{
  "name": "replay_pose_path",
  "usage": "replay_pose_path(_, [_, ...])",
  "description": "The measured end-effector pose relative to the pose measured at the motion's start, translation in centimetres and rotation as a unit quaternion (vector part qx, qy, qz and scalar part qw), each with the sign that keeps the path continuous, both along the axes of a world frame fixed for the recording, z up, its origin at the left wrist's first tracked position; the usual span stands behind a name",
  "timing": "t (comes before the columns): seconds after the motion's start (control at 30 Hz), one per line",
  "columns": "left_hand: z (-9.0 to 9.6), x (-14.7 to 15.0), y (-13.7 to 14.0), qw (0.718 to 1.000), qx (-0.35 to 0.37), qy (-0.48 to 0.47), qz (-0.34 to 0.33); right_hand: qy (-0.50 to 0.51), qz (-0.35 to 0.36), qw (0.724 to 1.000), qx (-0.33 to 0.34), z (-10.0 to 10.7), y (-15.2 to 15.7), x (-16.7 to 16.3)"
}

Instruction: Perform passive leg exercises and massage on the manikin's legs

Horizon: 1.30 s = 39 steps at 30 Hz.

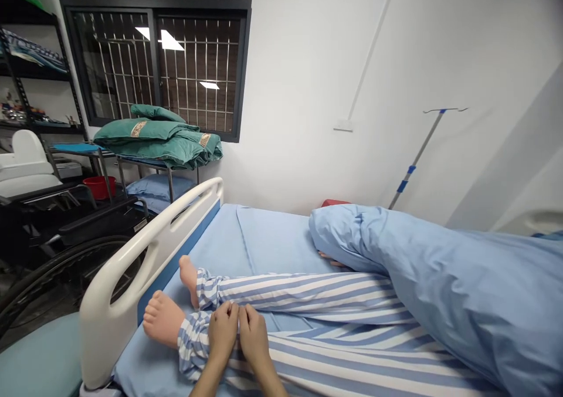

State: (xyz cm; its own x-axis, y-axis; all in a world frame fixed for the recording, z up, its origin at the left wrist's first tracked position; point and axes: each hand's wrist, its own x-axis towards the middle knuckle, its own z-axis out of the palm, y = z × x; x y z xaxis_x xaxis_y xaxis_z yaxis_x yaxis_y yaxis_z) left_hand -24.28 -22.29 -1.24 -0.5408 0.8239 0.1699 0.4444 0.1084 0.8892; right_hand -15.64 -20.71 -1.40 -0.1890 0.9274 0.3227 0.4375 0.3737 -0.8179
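My left hand (pixel 223 329) and my right hand (pixel 253 329) are side by side over the near lower leg of a manikin, backs up, thumbs close together. Their fingers curl under, so the fingertips and anything in them are hidden. Beneath both hands are blue-and-white striped pajama trousers (pixel 316 356), bunched at the near ankle. The manikin's near bare foot (pixel 163 319) points up left of my hands, and its far foot (pixel 189 277) lies beyond. A light blue quilt (pixel 440 274), folded back, covers the upper legs. Part of a manikin hand (pixel 331 260) shows under the quilt's edge.
The bed has a light blue sheet (pixel 272 233) and a white footboard (pixel 127 268) at left. Beyond it stand a wheelchair (pixel 101 221), a rack with green quilts (pixel 171 142), and a red bucket (pixel 99 187). An IV pole (pixel 416 159) rises behind the bed.
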Motion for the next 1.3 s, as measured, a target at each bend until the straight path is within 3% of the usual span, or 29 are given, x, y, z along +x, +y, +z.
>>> replay_pose_path(0.1, [2.4, 0.6, 1.1, 0.996, 0.055, -0.075, 0.018, 0.046, -0.001, 0.999, -0.013, -0.5, 0.5, 0.1])
replay_pose_path(0.23, [5.2, 2.3, 2.3, 0.978, 0.106, -0.181, -0.014, 0.119, 0.002, 0.992, -0.036, -0.9, 1.1, 0.4])
replay_pose_path(0.3, [4.4, 3.0, 2.1, 0.981, 0.093, -0.171, -0.006, 0.148, -0.004, 0.988, -0.048, -1.0, 1.1, 0.5])
replay_pose_path(0.47, [-0.7, 3.0, 0.7, 0.999, 0.043, -0.028, -0.008, 0.166, -0.015, 0.985, -0.045, -0.9, 0.6, 0.5])
replay_pose_path(0.53, [-1.6, 2.8, 0.5, 0.999, 0.031, -0.003, -0.008, 0.16, -0.025, 0.986, -0.041, -0.9, 0.4, 0.5])
replay_pose_path(0.67, [-1.2, 2.6, 0.4, 1.0, -0.007, 0.02, -0.015, 0.139, -0.017, 0.989, -0.041, -0.1, 0.4, 0.8])
replay_pose_path(0.9, [-0.4, 2.6, -0.6, 0.997, -0.019, 0.067, -0.039, 0.006, 0.055, 0.998, 0.001, 3.0, -0.2, 2.1])
replay_pose_path(1.13, [0.4, 2.9, -0.4, 0.993, -0.057, 0.104, -0.01, 0.027, -0.014, 1.0, -0.002, 0.3, -0.2, 2.2])
replay_pose_path(1.3, [0.0, 2.8, -0.5, 0.995, -0.04, 0.087, -0.015, 0.034, -0.024, 0.999, 0.001, 0.2, -0.2, 2.4])
